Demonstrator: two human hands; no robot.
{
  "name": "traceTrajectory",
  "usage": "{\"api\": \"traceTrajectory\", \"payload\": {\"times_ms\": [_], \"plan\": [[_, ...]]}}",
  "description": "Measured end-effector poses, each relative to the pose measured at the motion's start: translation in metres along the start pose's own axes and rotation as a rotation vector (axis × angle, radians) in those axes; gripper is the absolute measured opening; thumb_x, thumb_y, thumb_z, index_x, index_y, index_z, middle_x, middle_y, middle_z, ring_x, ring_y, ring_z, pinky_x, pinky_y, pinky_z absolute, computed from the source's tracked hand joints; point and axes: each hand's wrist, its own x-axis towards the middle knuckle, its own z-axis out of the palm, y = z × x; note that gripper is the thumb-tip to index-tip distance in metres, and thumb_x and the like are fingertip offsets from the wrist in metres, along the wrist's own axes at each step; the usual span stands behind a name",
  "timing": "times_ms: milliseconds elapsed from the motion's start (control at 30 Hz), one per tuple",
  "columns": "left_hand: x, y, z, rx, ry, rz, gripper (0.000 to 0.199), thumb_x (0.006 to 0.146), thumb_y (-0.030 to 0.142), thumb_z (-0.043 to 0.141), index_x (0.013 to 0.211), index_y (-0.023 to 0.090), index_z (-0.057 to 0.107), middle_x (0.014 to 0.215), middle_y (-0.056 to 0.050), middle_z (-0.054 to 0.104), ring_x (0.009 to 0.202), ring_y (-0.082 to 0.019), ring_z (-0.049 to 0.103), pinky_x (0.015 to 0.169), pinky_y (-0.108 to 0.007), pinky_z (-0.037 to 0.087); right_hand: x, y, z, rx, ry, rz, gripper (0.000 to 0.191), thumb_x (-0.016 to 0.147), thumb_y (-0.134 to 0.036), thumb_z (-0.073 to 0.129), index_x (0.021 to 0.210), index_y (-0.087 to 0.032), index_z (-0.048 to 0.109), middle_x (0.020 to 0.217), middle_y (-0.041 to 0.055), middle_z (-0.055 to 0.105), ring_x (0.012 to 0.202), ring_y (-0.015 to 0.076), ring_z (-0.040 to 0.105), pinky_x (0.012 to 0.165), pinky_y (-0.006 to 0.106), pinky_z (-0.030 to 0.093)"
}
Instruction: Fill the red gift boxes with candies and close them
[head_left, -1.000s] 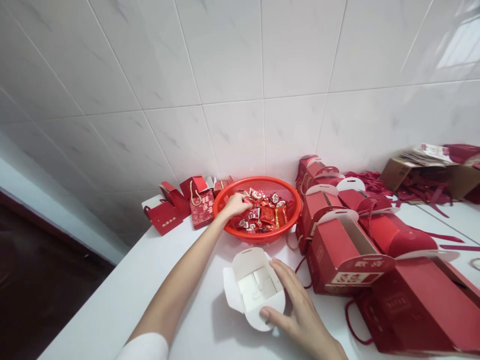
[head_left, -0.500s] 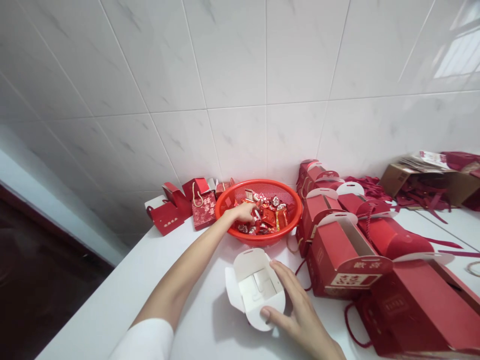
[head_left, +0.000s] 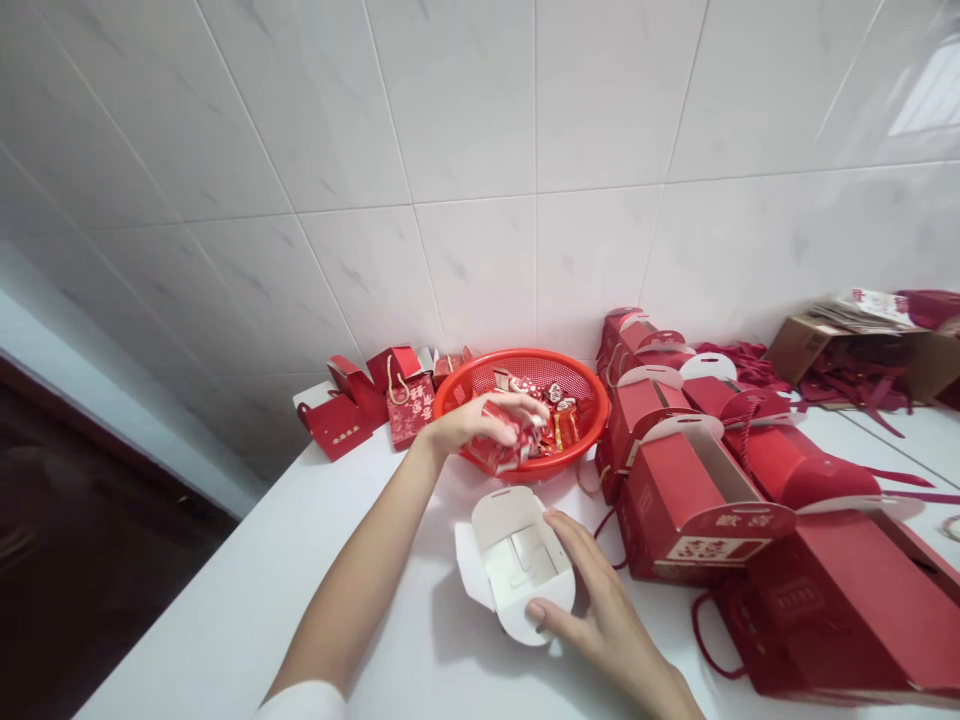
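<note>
Over the near rim of a red plastic basket [head_left: 596,425], my left hand [head_left: 480,420] is closed on several wrapped candies [head_left: 517,440] in red and white wrappers, blurred by motion. More wrapped candies [head_left: 566,425] lie in the basket. In front of it stands an open gift box [head_left: 517,560], its white inside facing up and its flaps spread. My right hand [head_left: 592,600] grips this box at its right side, the thumb on the near flap and the fingers along the far right edge. Nothing shows inside the box except its folded bottom.
Several red gift boxes with handles [head_left: 697,490] stand in rows on the right. Small red boxes and bags [head_left: 337,420] sit left of the basket. A cardboard box with dark red ribbons [head_left: 832,365] is at the far right. A tiled wall [head_left: 472,270] rises behind the white table [head_left: 247,610].
My left hand has risen out of the candies and come toward the open box, with candies in its grip. My right hand still holds the gift box in about the same place.
</note>
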Motion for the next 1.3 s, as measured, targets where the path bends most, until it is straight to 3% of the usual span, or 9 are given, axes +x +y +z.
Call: {"api": "traceTrajectory", "payload": {"times_ms": [67, 133, 300, 433, 600, 700, 867, 1100, 1300], "plan": [[-0.008, 0.007, 0.007, 0.106, -0.21, -0.037, 0.045, 0.069, 0.028, 0.079, 0.114, 0.022, 0.074, 0.11, -0.006, 0.075, 0.101, -0.024, 0.068, 0.091, -0.034, 0.053, 0.0, 0.001, 0.0, -0.007, -0.001, -0.005, 0.077, 0.087, -0.048, 0.072, 0.154, -0.028, 0.04, 0.16, 0.0108, 0.042, 0.149, 0.0326, 0.038, 0.121, 0.05, 0.036], [-0.014, 0.012, 0.015, 0.252, -0.311, -0.058, 0.041, 0.074, 0.027, 0.08, 0.115, 0.023, 0.074, 0.114, -0.006, 0.074, 0.107, -0.024, 0.067, 0.095, -0.033, 0.051, 0.0, 0.002, 0.001, -0.009, -0.008, -0.017, 0.078, 0.088, -0.048, 0.072, 0.155, -0.029, 0.038, 0.16, 0.0102, 0.041, 0.149, 0.0321, 0.038, 0.121, 0.05, 0.036], [-0.02, 0.014, 0.029, 0.396, -0.195, -0.058, 0.036, 0.082, 0.032, 0.078, 0.116, 0.022, 0.073, 0.123, -0.008, 0.07, 0.101, -0.021, 0.069, 0.086, -0.029, 0.055, 0.0, 0.003, 0.001, -0.001, -0.007, -0.036, 0.077, 0.088, -0.05, 0.071, 0.155, -0.029, 0.038, 0.159, 0.0106, 0.042, 0.149, 0.0321, 0.039, 0.12, 0.049, 0.036], [-0.023, 0.012, 0.029, 0.311, -0.235, -0.11, 0.04, 0.082, 0.031, 0.078, 0.12, 0.022, 0.07, 0.116, -0.008, 0.072, 0.094, -0.019, 0.072, 0.079, -0.027, 0.056, 0.0, 0.003, 0.001, -0.002, -0.007, -0.028, 0.077, 0.088, -0.051, 0.071, 0.155, -0.03, 0.039, 0.16, 0.01, 0.042, 0.149, 0.0319, 0.038, 0.12, 0.049, 0.036], [-0.015, 0.003, 0.006, 0.348, 0.003, -0.062, 0.03, 0.091, 0.031, 0.065, 0.117, 0.018, 0.07, 0.114, -0.009, 0.075, 0.102, -0.021, 0.07, 0.088, -0.032, 0.056, 0.0, 0.002, 0.0, 0.006, -0.015, -0.021, 0.078, 0.087, -0.051, 0.072, 0.155, -0.031, 0.039, 0.16, 0.0085, 0.041, 0.15, 0.0311, 0.037, 0.121, 0.048, 0.035], [0.005, -0.015, -0.014, 0.601, 0.146, -0.188, 0.031, 0.091, 0.023, 0.057, 0.118, 0.015, 0.071, 0.122, -0.011, 0.073, 0.108, -0.022, 0.069, 0.093, -0.032, 0.053, 0.0, 0.001, 0.0, 0.011, -0.018, -0.015, 0.079, 0.087, -0.051, 0.073, 0.155, -0.031, 0.039, 0.16, 0.0086, 0.042, 0.15, 0.031, 0.037, 0.121, 0.048, 0.035], [0.046, -0.051, -0.027, 0.81, -0.067, -0.438, 0.043, 0.074, 0.012, 0.07, 0.117, 0.014, 0.075, 0.107, -0.011, 0.078, 0.095, -0.026, 0.073, 0.08, -0.029, 0.054, 0.0, -0.002, -0.001, 0.023, -0.015, -0.014, 0.078, 0.087, -0.049, 0.073, 0.154, -0.03, 0.04, 0.159, 0.0092, 0.042, 0.149, 0.0308, 0.038, 0.122, 0.047, 0.035], [0.074, -0.072, -0.016, 0.888, -0.224, -0.474, 0.068, 0.06, 0.008, 0.074, 0.125, 0.028, 0.072, 0.114, -0.002, 0.078, 0.096, -0.024, 0.071, 0.079, -0.025, 0.052, 0.002, -0.006, -0.003, 0.037, -0.02, -0.005, 0.077, 0.086, -0.05, 0.074, 0.153, -0.029, 0.043, 0.158, 0.0092, 0.044, 0.148, 0.0304, 0.04, 0.121, 0.046, 0.036], [0.07, -0.079, -0.014, 0.834, -0.176, -0.416, 0.041, 0.06, 0.01, 0.072, 0.099, 0.022, 0.078, 0.077, 0.0, 0.076, 0.068, -0.018, 0.065, 0.06, -0.022, 0.046, 0.001, -0.003, -0.002, 0.028, -0.012, -0.014, 0.078, 0.086, -0.047, 0.075, 0.154, -0.029, 0.042, 0.159, 0.01, 0.044, 0.149, 0.0323, 0.039, 0.121, 0.048, 0.035]]}}
